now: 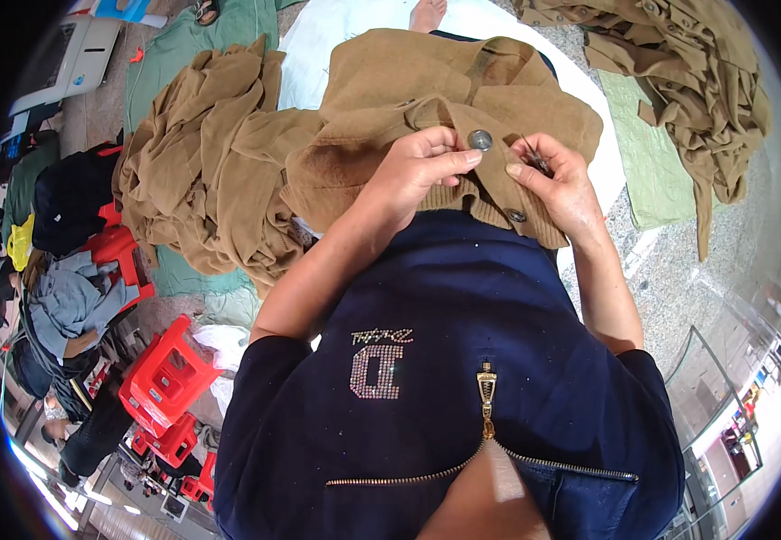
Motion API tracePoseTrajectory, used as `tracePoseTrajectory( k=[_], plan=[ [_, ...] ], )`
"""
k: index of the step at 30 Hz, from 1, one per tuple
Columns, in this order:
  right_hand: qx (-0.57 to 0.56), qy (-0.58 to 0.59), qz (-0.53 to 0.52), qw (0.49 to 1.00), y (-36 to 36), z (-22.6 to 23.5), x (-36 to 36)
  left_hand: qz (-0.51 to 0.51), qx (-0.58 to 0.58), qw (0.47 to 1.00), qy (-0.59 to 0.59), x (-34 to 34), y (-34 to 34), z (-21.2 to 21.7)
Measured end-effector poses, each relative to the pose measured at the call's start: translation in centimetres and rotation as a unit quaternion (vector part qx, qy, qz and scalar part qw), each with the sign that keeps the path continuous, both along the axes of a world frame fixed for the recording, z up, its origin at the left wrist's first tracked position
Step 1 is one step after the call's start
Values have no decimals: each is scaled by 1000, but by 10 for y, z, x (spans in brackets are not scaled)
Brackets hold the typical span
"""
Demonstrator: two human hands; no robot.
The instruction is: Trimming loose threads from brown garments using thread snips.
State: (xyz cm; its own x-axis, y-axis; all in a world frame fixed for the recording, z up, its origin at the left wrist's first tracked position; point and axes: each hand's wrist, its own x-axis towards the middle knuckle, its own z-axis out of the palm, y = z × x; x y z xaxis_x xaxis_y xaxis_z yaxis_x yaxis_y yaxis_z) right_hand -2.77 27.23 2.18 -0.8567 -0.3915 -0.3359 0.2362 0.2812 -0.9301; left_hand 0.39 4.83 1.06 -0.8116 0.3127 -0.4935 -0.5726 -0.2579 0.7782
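Note:
A brown knitted cardigan (381, 76) lies across my lap, its ribbed edge toward me. My left hand (419, 173) is closed, pinching the cardigan's front band between thumb and fingers beside a large dark round button (480, 140). Another dark button (515, 216) sits lower on the same band. On the other side of the upper button, my right hand (559, 184) is closed around small dark thread snips (536, 160), their thin points directed up and away from me. The thumb of that hand also rests against the band. The snips' handles are mostly hidden by my fingers.
A heap of brown knitwear (206, 153) lies on green sheeting to the left. More brown buttoned garments (678, 81) are piled at the far right. Red plastic stools (170, 373) stand at the lower left, near piled clothes. A white sheet (309, 45) covers floor ahead.

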Motion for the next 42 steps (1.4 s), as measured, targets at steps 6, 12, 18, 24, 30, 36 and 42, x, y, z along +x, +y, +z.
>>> tracePoseTrajectory(
  k=[6, 12, 18, 24, 30, 36, 42],
  plan=[
    [57, 197, -6, 979, -11, 11, 12, 73, 50, 996, 32, -4, 15, 8],
    [192, 415, 67, 887, -6, 25, 7, 68, 44, 996, 48, -4, 16, 13],
    [239, 475, 87, 843, -1, 19, 2, 48, 23, 998, 46, -5, 17, 11],
    [88, 293, 42, 951, -9, 26, 1, 83, 58, 994, 31, -18, 22, 8],
    [-47, -40, -40, 997, 15, -4, -2, 142, 115, 983, 27, -44, 19, -12],
    [82, 64, -48, 993, 0, 8, 13, 147, 125, 981, 19, -41, 33, -18],
    [-57, -26, -118, 991, 6, -13, 10, 54, 95, 993, -31, -27, 23, -3]
  ],
)
